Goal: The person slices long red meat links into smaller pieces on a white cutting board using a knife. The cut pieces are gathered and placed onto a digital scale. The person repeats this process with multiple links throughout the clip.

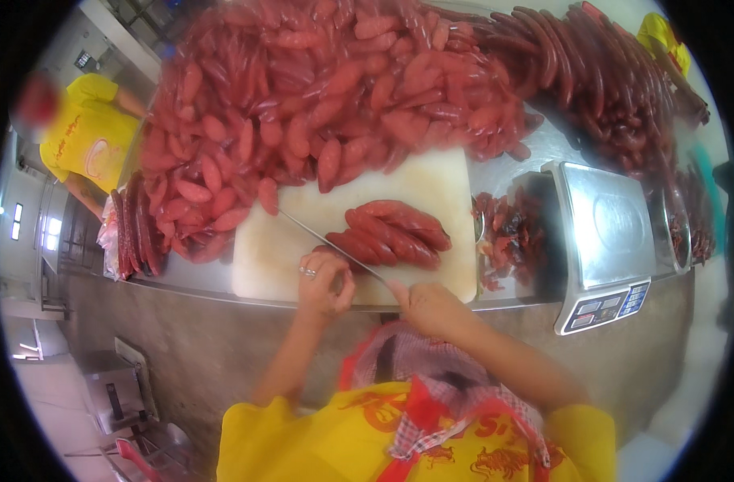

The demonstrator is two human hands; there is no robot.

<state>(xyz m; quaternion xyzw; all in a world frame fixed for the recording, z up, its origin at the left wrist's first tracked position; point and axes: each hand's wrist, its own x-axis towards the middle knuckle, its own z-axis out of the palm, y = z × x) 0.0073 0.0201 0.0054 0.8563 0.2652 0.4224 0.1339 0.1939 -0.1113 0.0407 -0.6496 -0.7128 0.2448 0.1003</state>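
Note:
My right hand [435,311] is closed round the handle of a long thin knife [311,230]. The blade points away to the far left, crossing the near end of a small pile of red sausages [399,229]. These lie on a white cutting board [271,241]. My left hand [327,279], with rings on a finger, is curled shut at the board's near edge. Its fingertips pinch the dark near end of a sausage [328,251], partly hidden by the fingers, close beside the blade.
A large heap of red sausages [327,80] covers the far table. Longer dark sausages [576,64] lie far right. Right of the board are red scraps [507,241] and a metal-topped scale [608,229]. A person in a yellow shirt [98,132] stands at the left.

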